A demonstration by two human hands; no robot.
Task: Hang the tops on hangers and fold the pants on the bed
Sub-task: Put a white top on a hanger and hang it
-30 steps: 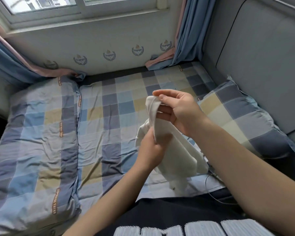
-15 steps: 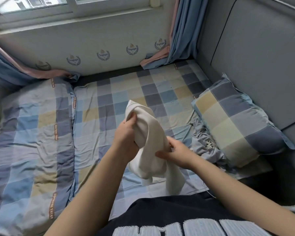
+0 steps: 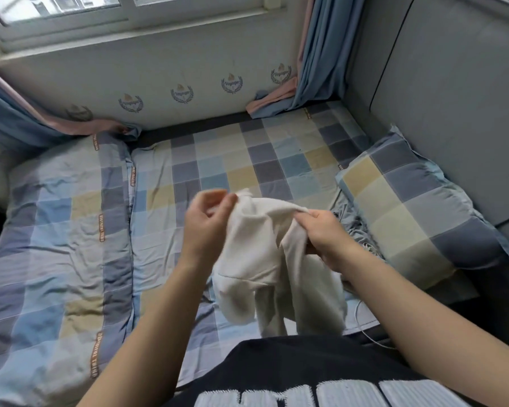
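head view: the person holds a white garment (image 3: pixel 256 259) up in both hands, on the side of the pillow (image 3: pixel 409 212) away from the headboard (image 3: pixel 453 98) and clear of the pillow. the left hand (image 3: pixel 209 221), the one farther from the pillow, is blurred; its thumb and fingers are drawn close together and pinch the garment's top edge. the right hand (image 3: pixel 325 239), nearer the pillow, has its fingers curled narrow round a fold of the same edge, thumb on top. the stretch of cloth between the two hands is pulled fairly taut, and the rest hangs down in loose folds toward the person's black shirt (image 3: pixel 291 371). whether it is a top or pants cannot be told.

the pillow lies on the bed (image 3: pixel 247 160) against the headboard, in the same checked cloth as the sheet. a crumpled grey cloth (image 3: pixel 350 221) lies on the sheet just beside the pillow, partly hidden behind the right hand. a thin white cable (image 3: pixel 362 321) runs over the sheet below the pillow, near the hanging garment. a checked quilt (image 3: pixel 56 230) lies well apart from the pillow, across the bed. blue curtains (image 3: pixel 315 54) hang beyond the pillow beside the window.
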